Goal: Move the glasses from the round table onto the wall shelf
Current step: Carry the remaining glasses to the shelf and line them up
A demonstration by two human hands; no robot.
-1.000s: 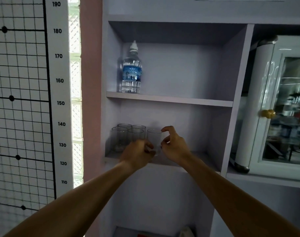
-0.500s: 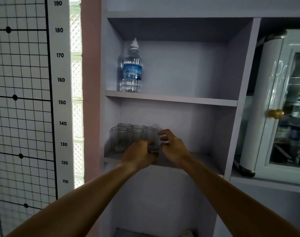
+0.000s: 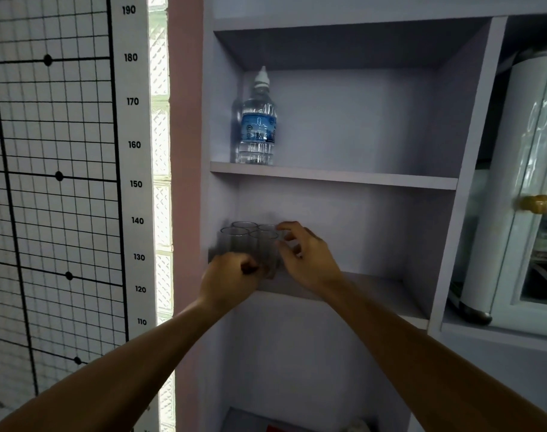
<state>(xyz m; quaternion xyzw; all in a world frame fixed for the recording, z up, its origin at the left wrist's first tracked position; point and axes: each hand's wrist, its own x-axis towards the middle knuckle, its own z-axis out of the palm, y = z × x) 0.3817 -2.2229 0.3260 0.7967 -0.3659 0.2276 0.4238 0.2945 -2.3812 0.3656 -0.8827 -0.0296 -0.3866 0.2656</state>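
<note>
Both hands are reaching into the lower compartment of the wall shelf, at its left end. A cluster of clear glasses is standing there, packed tight against the left wall, rims up; four rims are showing plainly, and whether another glass is sitting behind the right hand cannot be told.

The left hand is sitting at the front edge of the board with its fingers curled into a loose fist against the base of the nearest glass; whether they are gripping it cannot be told. The right hand is resting just beside the cluster on its right, fingers spread and bent, the tips touching or nearly touching the rim of the rearmost right glass.

On the board above, a water bottle with a blue label is standing upright near the left wall. To the right of the shelf, a white cabinet with a glazed door and a gold knob is standing. To the left, a height chart is hanging on the wall.
</note>
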